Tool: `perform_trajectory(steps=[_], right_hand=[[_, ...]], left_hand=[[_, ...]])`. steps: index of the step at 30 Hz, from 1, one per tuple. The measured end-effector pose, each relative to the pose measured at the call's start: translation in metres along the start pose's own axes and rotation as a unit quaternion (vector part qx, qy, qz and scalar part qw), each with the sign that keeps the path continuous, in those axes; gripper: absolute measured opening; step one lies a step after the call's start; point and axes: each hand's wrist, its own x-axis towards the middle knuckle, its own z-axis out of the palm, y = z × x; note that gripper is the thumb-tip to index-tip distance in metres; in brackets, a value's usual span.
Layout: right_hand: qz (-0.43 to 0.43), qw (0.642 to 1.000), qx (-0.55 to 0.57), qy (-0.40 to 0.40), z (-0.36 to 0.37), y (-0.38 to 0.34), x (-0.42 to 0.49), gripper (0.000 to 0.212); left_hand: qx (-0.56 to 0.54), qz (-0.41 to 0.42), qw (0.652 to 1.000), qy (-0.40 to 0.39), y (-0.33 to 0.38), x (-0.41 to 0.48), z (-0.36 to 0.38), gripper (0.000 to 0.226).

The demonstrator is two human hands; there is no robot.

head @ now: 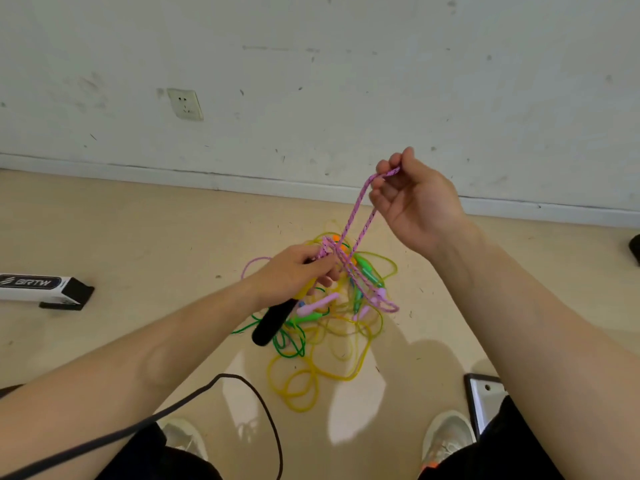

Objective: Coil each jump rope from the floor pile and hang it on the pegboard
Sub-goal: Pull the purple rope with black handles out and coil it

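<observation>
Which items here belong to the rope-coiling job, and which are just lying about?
Job: pink braided rope, black handle, floor pile of ropes, left hand, right hand.
Lying about: labelled box, wall socket, black cable, metal plate.

White wall (346,64), scuffed and marked; one socket (185,104); white baseboard (173,174); glossy beige floor (121,237), debris specks.

Bare floor (138,237) left of rope pile (322,334) (tangled); black cable (263,403) crosses foreground.
</observation>
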Motion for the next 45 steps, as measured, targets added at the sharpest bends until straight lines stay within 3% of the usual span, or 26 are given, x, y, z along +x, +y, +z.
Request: perform_trajectory(steps=[2,6,8,11,13,16,18,23,26,30,33,36,41,45], right_hand=[[-0.002,0.999,-0.012,0.041,-0.008,-0.002,0.003,0.035],[0.082,0.977,-0.179,0.079,-0.018,0.011,-0.001,0.046],[0.107,0.950,-0.284,0.075,-0.018,0.024,-0.006,0.036],[0.070,0.903,-0.417,0.074,-0.019,0.047,-0.010,0.021],[0.079,0.877,-0.472,0.034,-0.023,0.063,-0.013,0.024],[0.120,0.842,-0.515,-0.106,-0.031,0.084,-0.017,0.045],[0.134,0.834,-0.509,-0.168,-0.032,0.092,-0.022,0.033],[0.188,0.794,-0.556,-0.159,-0.039,0.108,-0.023,0.014],[0.193,0.816,-0.535,-0.103,-0.043,0.102,-0.016,0.022],[0.145,0.900,-0.411,-0.021,-0.037,0.073,-0.006,0.021],[0.129,0.961,-0.244,-0.002,-0.024,0.046,-0.004,0.021],[0.127,0.983,-0.134,0.006,-0.013,0.028,-0.005,0.024],[0.131,0.990,-0.054,0.005,0.002,0.018,-0.011,0.023],[0.079,0.996,-0.022,0.041,0.002,0.010,-0.007,0.023]], left_hand=[[-0.066,-0.014,0.996,0.053,0.009,0.001,-0.007,0.034],[-0.251,-0.022,0.962,0.105,0.038,0.005,-0.023,0.034],[-0.323,-0.036,0.940,0.103,0.048,0.007,-0.028,0.032],[-0.413,-0.040,0.906,0.087,0.060,0.007,-0.031,0.031],[-0.465,-0.031,0.881,0.081,0.067,0.008,-0.033,0.030],[-0.542,-0.022,0.838,0.063,0.077,0.009,-0.034,0.024],[-0.573,-0.013,0.818,0.042,0.083,0.008,-0.034,0.021],[-0.604,0.018,0.795,0.055,0.095,0.006,-0.045,0.025],[-0.523,0.041,0.839,0.145,0.088,0.011,-0.061,0.029],[-0.242,0.034,0.931,0.271,0.057,0.020,-0.072,0.023],[-0.043,0.019,0.970,0.239,0.030,0.019,-0.067,0.021],[0.107,0.038,0.984,0.134,0.010,0.015,-0.048,0.018],[0.030,0.059,0.996,0.059,0.001,0.000,-0.005,0.021],[-0.041,0.025,0.998,0.032,0.016,-0.010,0.006,0.030]])
